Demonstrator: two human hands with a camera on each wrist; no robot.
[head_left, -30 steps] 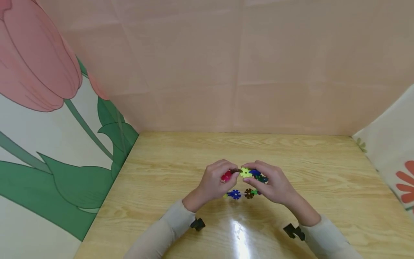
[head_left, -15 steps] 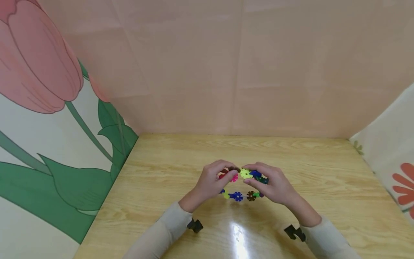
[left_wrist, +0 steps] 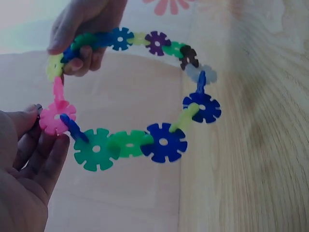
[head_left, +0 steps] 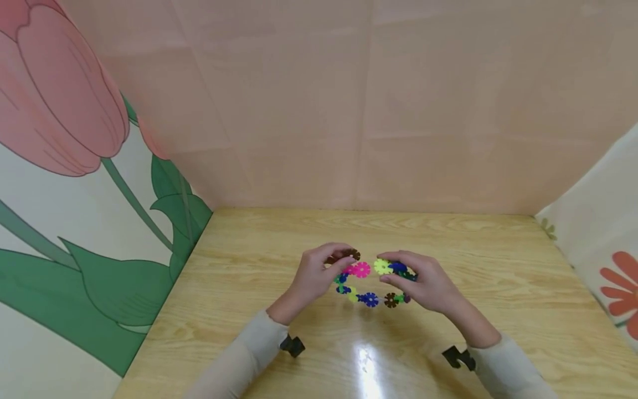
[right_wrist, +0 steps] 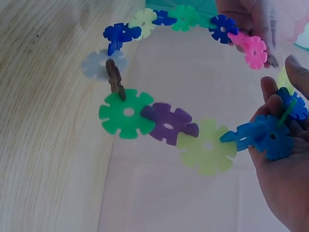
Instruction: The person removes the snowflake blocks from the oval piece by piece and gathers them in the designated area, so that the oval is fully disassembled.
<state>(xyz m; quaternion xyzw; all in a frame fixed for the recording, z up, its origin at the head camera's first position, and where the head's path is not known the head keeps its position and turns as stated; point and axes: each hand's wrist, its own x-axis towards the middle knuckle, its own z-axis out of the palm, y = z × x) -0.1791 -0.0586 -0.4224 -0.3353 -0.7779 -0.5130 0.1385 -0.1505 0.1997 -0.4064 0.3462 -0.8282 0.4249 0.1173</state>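
A chain of slotted plastic snowflake discs in several colours curves between the hands above the table. Its one end is a pink disc (head_left: 363, 270), its other a yellow disc (head_left: 383, 267), with a small gap between them. The left hand (head_left: 318, 275) pinches a brown disc (head_left: 354, 255) at the fingertips; the pink end lies against its fingers in the left wrist view. The right hand (head_left: 430, 284) grips the chain beside the yellow disc, thumb and fingers around a blue disc (right_wrist: 292, 104). Green, purple and clear discs (right_wrist: 104, 64) hang along the far side of the curve.
The wooden table (head_left: 249, 244) lies beneath the hands, with a bright reflection near its front. A plain pinkish cloth (head_left: 279, 111) rises behind it. A tulip-printed panel (head_left: 70, 238) stands at the left, a flowered cloth (head_left: 593, 221) at the right.
The left hand has moved left with the brown disc, away from the yellow disc. The pink end now shows, and more of the chain's left part is visible. The right hand has barely moved.
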